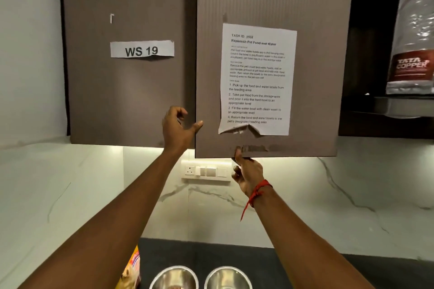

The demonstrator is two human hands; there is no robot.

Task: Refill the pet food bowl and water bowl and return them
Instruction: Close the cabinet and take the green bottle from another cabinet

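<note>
Reaching upward from the lower frame, two bare forearms meet a pair of brown wall-cabinet doors. At upper left, the left door (126, 101) is closed and bears a paper label (142, 49) reading "WS 19". At the lower left edge, part of a yellow bag (131, 270) stands on the dark counter (211, 253). The left hand (176, 129), at centre, grasps nothing: its fingers are loosely curled and its thumb tip touches the left edge of the right door (317, 77). Below, at the bottom edge, the left bowl (173, 277) and right bowl (227, 277), both steel, sit side by side on the counter, cut off by the frame. A white socket panel (206, 171) is set in the marble wall under the doors. The right door stands swung out, with a printed sheet (257, 80) headed "Replenish Pet Food and Water" taped to it. The right hand (247, 172), red thread (257, 192) at its wrist, pinches this door's lower edge, thumb on the front face. At far right, a clear bottle (413, 42) labelled "TATA COPPER" stands on a shelf (399, 103) in the open cabinet.
</note>
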